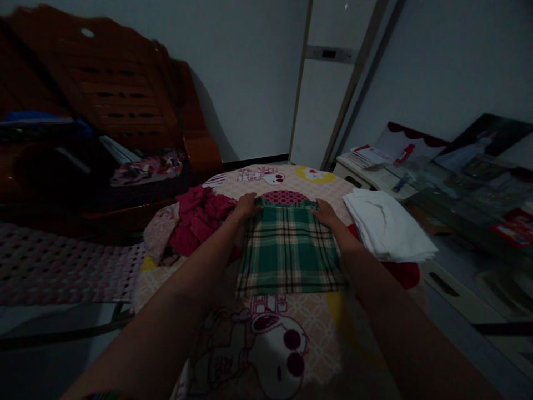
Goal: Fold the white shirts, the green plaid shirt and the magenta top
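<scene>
Green plaid cloth (291, 250) lies spread on the counter (320, 333), between a pink heap (197, 219) and white stack (385, 225). Fingers of left hand (246, 206) and right hand (326, 213) grasp its far corners; even, gentle outward tension should best keep that edge straight.

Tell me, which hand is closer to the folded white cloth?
Right. The right hand is at the far right corner of the green plaid cloth, a short gap from the folded white cloth. The left hand is farther off, at the far left corner.
</scene>
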A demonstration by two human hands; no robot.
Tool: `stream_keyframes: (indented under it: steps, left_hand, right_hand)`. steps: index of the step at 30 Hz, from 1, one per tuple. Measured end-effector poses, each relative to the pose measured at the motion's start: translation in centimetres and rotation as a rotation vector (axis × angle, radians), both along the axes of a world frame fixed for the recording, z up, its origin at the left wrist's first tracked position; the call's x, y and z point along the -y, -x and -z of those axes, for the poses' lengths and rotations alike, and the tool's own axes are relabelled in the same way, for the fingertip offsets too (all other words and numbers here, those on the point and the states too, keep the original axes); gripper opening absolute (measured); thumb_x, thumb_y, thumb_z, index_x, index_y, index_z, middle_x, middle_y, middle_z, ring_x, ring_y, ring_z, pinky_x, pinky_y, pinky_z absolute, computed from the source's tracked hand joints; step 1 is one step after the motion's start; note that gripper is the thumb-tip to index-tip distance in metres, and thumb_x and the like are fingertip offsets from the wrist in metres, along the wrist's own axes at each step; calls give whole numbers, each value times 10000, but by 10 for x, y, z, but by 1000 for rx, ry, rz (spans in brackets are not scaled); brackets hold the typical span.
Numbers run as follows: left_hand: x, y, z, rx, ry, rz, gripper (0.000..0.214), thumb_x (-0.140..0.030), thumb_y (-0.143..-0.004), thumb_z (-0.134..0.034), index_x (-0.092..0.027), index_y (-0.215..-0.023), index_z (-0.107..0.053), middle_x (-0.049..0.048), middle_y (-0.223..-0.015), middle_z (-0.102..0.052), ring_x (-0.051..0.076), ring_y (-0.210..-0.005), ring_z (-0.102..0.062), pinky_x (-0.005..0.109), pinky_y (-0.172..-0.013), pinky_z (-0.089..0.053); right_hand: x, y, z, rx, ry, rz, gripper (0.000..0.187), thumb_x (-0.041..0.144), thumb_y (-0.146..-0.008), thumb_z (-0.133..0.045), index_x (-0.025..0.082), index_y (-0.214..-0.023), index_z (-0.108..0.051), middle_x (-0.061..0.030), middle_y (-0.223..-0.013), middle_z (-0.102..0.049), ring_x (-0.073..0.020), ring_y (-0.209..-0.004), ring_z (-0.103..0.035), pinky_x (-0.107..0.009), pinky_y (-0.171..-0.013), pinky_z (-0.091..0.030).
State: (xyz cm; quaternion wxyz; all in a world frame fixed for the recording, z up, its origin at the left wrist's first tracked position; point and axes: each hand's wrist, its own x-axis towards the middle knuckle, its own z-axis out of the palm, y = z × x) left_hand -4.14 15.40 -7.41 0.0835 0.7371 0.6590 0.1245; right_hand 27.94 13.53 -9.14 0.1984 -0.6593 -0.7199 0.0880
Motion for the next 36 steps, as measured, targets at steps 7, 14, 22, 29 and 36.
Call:
stream_keyframes:
  steps: [7, 14, 22, 29, 36]
  left_hand:
    - [-8, 7, -11, 160, 181, -18, 255, -315, -718, -746, -164, -922, -768, 64, -866, -751, 234, -829, -684, 258, -679, -454]
    - [3, 14, -3, 473, 17, 66, 192, -315, -668, -712, -158, -776, -690, 0, -737, -672, 185, -739, -599, 254, -636, -414]
    - [37, 13, -29, 756, -45, 246, 215, -344, -664, -685, -159, -736, -600, -29, -690, -579, 146, -699, -540, 246, -648, -434]
    - [102, 28, -55, 911, 227, 459, 275, -332, -636, -741, -159, -825, -640, -12, -763, -615, 144, -722, -568, 258, -691, -473]
    - [149, 29, -29, 727, 457, 624, 210, -251, -706, -703, -156, -892, -722, -14, -788, -662, 130, -726, -566, 217, -687, -449]
  right_hand:
    - [-19, -5, -6, -58, 29, 51, 161, 177, -668, -740, 176, -828, -722, -51, -874, -742, -205, -839, -661, -293, -767, -502]
    - [3, 0, -16, -228, -152, -39, 131, 110, -625, -652, 189, -728, -668, -36, -788, -717, -204, -788, -632, -306, -754, -481]
    - [40, -2, -54, -496, -225, -114, 127, 209, -628, -631, 190, -747, -670, -13, -749, -703, -182, -724, -622, -306, -729, -497]
    - [120, -13, -64, -696, -137, -186, 209, 298, -662, -704, 183, -837, -696, -12, -767, -699, -177, -709, -644, -283, -657, -507]
    - [165, -23, -42, -643, 82, -284, 299, 218, -645, -693, 186, -936, -754, -43, -880, -755, -210, -791, -679, -300, -694, -520]
